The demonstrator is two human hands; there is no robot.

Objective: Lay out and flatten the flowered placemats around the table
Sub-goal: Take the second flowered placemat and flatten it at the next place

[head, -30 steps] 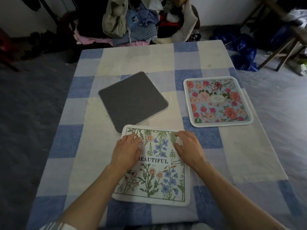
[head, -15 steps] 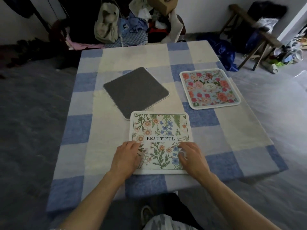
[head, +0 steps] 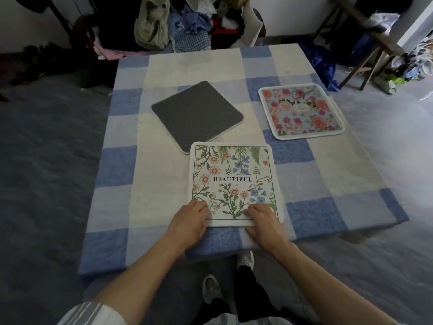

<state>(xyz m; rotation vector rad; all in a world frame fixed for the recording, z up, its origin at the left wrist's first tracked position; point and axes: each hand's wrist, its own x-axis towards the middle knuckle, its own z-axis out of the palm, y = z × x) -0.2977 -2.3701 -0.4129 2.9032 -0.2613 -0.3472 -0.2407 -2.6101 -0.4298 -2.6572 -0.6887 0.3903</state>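
A white placemat [head: 234, 179] printed with wildflowers and the word BEAUTIFUL lies flat near the table's front edge. My left hand [head: 188, 221] rests palm down on its near left corner, and my right hand [head: 263, 222] on its near right corner, fingers spread on the fabric. A second placemat [head: 301, 111] with pink and red roses lies flat at the right of the table. A third mat [head: 196, 116] lies grey side up, turned diagonally, its near corner tucked under the white one.
The table wears a blue and cream checked cloth [head: 131, 160]. A heap of clothes [head: 187, 26] stands behind its far edge. A wooden stool [head: 365, 43] and bags sit at the back right. My feet [head: 244, 259] show below the front edge.
Both hands have slid toward me down the white placemat, from its middle to its near corners. The view has drawn back from the table.
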